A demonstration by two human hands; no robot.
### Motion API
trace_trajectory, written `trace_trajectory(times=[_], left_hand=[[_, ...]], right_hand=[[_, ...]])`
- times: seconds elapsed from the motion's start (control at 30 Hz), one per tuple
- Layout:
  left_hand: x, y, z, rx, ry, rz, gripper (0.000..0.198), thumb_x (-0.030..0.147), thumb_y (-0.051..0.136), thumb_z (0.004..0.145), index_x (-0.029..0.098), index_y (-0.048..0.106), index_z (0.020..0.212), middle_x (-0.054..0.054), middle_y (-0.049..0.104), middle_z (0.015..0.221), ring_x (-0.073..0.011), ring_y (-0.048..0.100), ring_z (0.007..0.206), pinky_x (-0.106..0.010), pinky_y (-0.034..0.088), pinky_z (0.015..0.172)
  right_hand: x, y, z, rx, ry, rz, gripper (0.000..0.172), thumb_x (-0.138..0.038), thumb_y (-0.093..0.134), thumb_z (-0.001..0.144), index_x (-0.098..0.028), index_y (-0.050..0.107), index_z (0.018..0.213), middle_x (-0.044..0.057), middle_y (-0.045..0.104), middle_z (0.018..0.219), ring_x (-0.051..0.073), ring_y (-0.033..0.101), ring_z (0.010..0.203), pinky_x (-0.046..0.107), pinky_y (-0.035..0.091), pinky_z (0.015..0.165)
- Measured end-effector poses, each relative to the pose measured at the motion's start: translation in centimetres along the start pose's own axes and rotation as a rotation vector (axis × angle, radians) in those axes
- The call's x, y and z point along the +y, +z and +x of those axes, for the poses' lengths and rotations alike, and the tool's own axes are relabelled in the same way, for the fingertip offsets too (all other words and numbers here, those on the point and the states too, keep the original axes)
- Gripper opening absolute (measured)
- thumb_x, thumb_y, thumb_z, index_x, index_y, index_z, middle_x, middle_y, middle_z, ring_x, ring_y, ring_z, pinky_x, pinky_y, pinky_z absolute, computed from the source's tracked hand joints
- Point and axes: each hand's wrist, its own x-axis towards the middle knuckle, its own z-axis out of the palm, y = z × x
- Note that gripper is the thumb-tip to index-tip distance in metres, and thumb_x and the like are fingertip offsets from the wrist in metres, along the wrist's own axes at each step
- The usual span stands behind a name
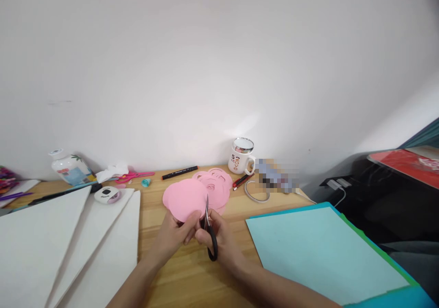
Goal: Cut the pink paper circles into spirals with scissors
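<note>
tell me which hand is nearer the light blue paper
Right. The right hand, holding scissors, is left of the light blue paper; the left hand is farther left.

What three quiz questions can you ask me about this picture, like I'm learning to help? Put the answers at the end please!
1. Which hand holds the black-handled scissors?
2. True or false: in the picture, the white mug stands to the right of the black marker.
3. Fill in the blank: the paper in the left hand is ____ in colour.

Key:
1. The right hand.
2. True.
3. Pink.
</note>
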Motion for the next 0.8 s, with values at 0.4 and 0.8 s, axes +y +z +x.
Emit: trace_trajectory(times=[0.4, 0.8], left_hand=[[-0.1, -0.13, 0.23, -0.002, -0.003, -0.014, 0.044, 0.046, 0.047, 0.075, 0.015, 0.05, 0.043, 0.006, 0.034, 0.032, -0.0053, 0.03, 0.031, -0.018, 0.03, 0.037], [-0.5, -0.11, 0.21, 0.078, -0.031, -0.003, 0.034, 0.042, 0.055, 0.071, 0.015, 0.048, 0.052, 0.005, 0.041, 0.039, -0.007, 0.035, 0.037, -0.018, 0.028, 0.036]], right_hand=[[0.55, -0.23, -0.36, 0.052, 0.065, -0.011, 0.042, -0.052, 0.069, 0.06, -0.02, 0.045, 0.074, -0.005, 0.045, 0.059, 0.008, 0.038, 0.047, 0.02, 0.032, 0.045], [0.91, -0.27, -0.21, 0.038, 0.043, 0.005, 0.039, -0.042, 0.075, 0.058, -0.02, 0.047, 0.074, -0.004, 0.043, 0.064, 0.01, 0.039, 0.055, 0.024, 0.036, 0.057]])
